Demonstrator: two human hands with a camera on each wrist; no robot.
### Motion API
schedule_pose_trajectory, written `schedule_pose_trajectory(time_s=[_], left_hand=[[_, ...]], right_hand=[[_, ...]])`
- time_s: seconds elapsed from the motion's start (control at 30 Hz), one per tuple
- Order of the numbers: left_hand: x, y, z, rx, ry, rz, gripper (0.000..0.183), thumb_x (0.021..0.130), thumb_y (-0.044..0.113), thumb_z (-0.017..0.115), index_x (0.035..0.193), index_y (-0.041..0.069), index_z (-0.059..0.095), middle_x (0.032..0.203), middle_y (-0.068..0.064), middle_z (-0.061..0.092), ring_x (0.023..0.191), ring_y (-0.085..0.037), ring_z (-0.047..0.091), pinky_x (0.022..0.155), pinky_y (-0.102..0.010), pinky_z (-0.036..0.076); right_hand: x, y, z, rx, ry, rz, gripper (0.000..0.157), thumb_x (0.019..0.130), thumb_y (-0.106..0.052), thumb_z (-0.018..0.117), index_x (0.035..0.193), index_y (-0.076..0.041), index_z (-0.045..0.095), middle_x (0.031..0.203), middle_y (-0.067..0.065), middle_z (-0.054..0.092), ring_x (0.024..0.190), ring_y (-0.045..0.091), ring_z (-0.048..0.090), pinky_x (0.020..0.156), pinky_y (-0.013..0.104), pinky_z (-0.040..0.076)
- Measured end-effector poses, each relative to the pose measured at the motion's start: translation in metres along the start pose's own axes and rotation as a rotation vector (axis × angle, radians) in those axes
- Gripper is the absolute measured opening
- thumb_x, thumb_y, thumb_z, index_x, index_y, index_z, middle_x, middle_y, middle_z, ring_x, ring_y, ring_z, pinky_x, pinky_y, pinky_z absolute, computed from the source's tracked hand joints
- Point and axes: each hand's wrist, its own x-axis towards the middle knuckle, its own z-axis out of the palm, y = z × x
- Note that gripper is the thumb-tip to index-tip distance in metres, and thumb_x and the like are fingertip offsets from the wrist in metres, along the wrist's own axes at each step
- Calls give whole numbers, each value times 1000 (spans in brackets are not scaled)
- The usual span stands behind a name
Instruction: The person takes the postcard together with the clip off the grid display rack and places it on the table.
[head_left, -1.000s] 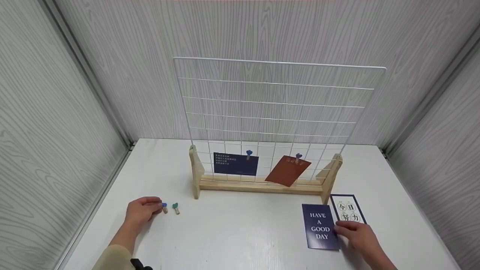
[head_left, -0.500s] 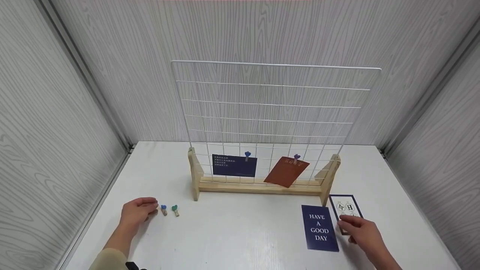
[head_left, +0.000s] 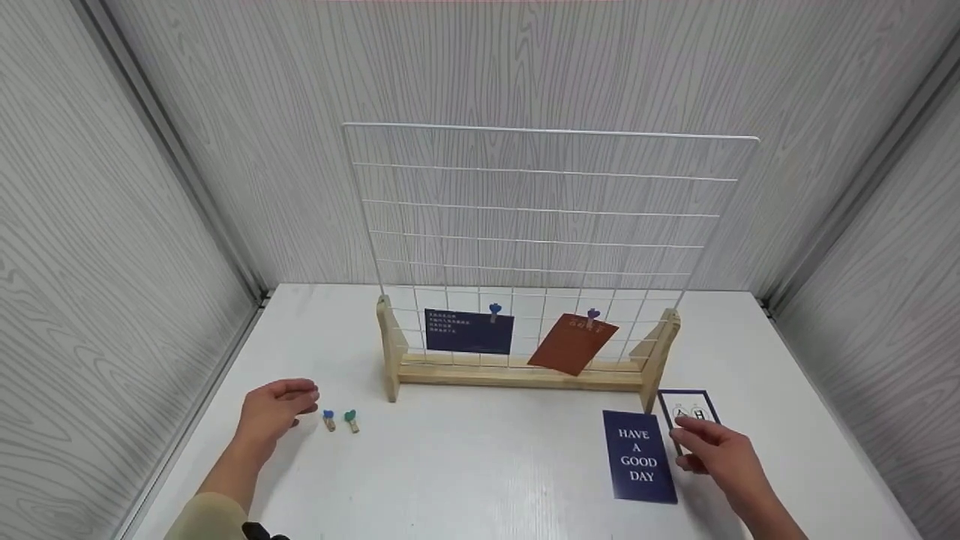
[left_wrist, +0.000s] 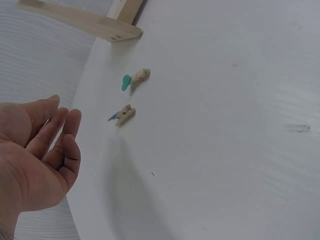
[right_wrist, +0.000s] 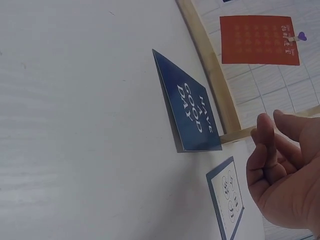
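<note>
My left hand (head_left: pixel 274 412) hovers left of two small wooden clothespins, its fingers loosely bent around nothing. One clothespin (head_left: pixel 328 420) has a blue heart; the other clothespin (head_left: pixel 352 421) bears a green heart, and both lie on the table. Over at the right, my right hand (head_left: pixel 716 457) hangs above a white card (head_left: pixel 694 401) with a dark blue border, covering part of it in the head view. Nothing is between its thumb and fingers in the right wrist view. A navy card (head_left: pixel 640 457) reading "HAVE A GOOD DAY" lies just left of that hand.
Behind stands a white wire grid (head_left: pixel 540 187) in a wooden base (head_left: pixel 517 380). Clipped low on it are a navy card (head_left: pixel 469 334) and a tilted red-brown card (head_left: pixel 574 345), each under a heart clothespin. Grey wood-grain panels surround the white table (head_left: pixel 465 465).
My left hand has drawn back from the blue-heart clothespin and risen slightly. My right hand has left the navy card's edge and moved up over the white card. The head view has shifted a little.
</note>
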Motion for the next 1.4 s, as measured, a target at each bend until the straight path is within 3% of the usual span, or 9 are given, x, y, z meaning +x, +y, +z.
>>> schedule_pose_trajectory(time_s=[0.27, 0.5, 0.77, 1.13, 1.4], left_hand=[[-7, 29, 13, 24, -30, 60, 36, 105, 16, 70, 136, -1, 65, 127, -15, 74, 107, -21, 74, 84, -30, 54], [-13, 61, 31, 13, -81, 121, 34, 103, 15, 72, 134, 2, 68, 124, -12, 75, 105, -20, 74, 83, -31, 53], [-21, 93, 51, -6, -130, 179, 32, 102, 13, 73, 131, 3, 70, 124, -12, 75, 106, -22, 74, 85, -34, 53], [-26, 132, 83, -41, -222, 312, 29, 100, 12, 76, 127, 2, 73, 123, -13, 74, 106, -23, 73, 94, -34, 57], [-26, 159, 111, -48, -279, 378, 24, 98, 11, 78, 121, 5, 76, 115, -6, 76, 104, -22, 74, 85, -31, 56]], right_hand=[[-1, -8, 4, 17, -23, -2, 57, 102, -27, 75, 147, 3, 58, 124, 17, 74, 90, 23, 77, 78, 37, 63], [1, -18, 10, 8, -45, -28, 60, 102, -33, 75, 149, 0, 58, 130, 16, 73, 97, 20, 77, 84, 32, 61], [1, -29, 17, 68, -74, -55, 59, 102, -34, 74, 148, -1, 59, 132, 16, 72, 104, 21, 76, 90, 36, 60], [8, -45, 23, 89, -108, -126, 66, 103, -36, 74, 154, -1, 52, 135, 13, 70, 113, 18, 73, 95, 33, 58], [17, -63, 30, 124, -144, -174, 64, 104, -34, 72, 155, -2, 51, 138, 15, 68, 119, 21, 71, 99, 31, 57]])
